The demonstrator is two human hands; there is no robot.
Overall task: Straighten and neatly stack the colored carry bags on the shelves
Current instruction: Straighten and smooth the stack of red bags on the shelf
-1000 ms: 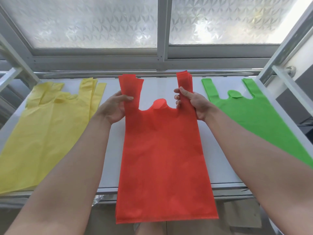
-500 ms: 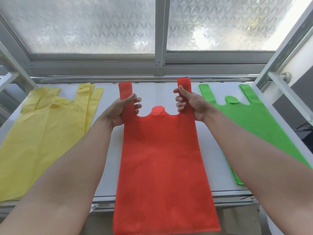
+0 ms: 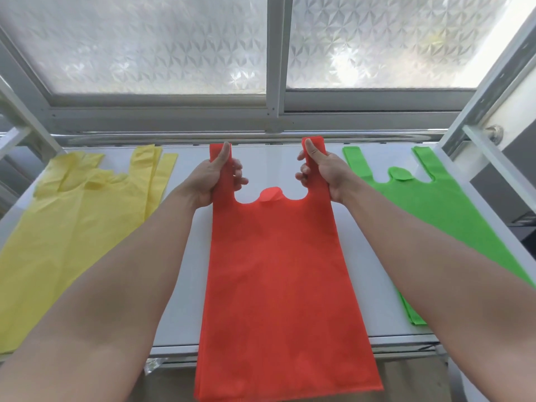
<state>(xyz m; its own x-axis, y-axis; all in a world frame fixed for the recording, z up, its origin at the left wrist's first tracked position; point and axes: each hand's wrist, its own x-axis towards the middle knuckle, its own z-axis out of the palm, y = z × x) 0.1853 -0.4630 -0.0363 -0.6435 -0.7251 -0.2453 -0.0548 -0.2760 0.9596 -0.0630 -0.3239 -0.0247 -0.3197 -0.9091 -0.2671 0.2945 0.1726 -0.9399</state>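
A stack of red carry bags [image 3: 275,271] hangs in front of me over the middle of the white shelf [image 3: 188,285], its lower end past the shelf's front edge. My left hand [image 3: 214,178] is closed around its left handle and my right hand [image 3: 322,175] around its right handle, thumbs up along the straps. Yellow carry bags [image 3: 66,236] lie flat on the shelf at the left, with crumpled handles. Green carry bags [image 3: 429,210] lie flat at the right, partly hidden by my right forearm.
A frosted sliding window with a grey frame [image 3: 275,105] runs behind the shelf. White metal shelf uprights stand at the left [image 3: 20,123] and right [image 3: 475,117]. A bolt [image 3: 494,131] sticks out of the right upright.
Both hands have closed more fully around the red handles and raised them a little toward the window. The red bags hang straighter, and the view has tilted down.
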